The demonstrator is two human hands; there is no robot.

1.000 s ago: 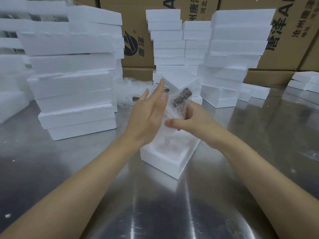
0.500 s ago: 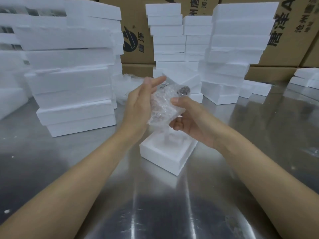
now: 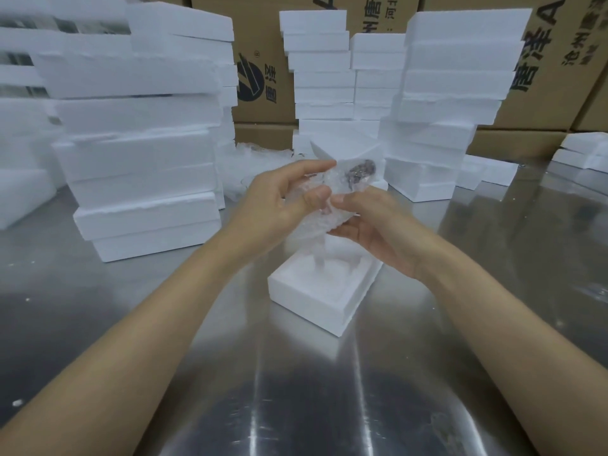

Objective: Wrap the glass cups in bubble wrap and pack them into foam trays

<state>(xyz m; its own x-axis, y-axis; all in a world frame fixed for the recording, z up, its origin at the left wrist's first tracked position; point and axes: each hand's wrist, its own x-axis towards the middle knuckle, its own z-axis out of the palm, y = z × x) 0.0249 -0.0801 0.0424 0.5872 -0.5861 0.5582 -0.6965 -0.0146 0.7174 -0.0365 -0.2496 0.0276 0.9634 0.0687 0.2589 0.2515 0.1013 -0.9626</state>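
Glass cup [image 3: 357,174] in bubble wrap [image 3: 320,209], mid-frame, pinched by both hands [image 3: 279,195] [image 3: 371,225]. Wrapping step apparently underway. Next, probably: tuck ends, lower into foam tray [image 3: 316,291] below.

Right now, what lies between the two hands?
In the head view, the bubble-wrapped glass cup lies between the left hand and right hand; both hold it above the open foam tray.

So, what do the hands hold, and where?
Both hands, left hand and right hand, grip the bubble-wrapped cup by its sides, above the foam tray.
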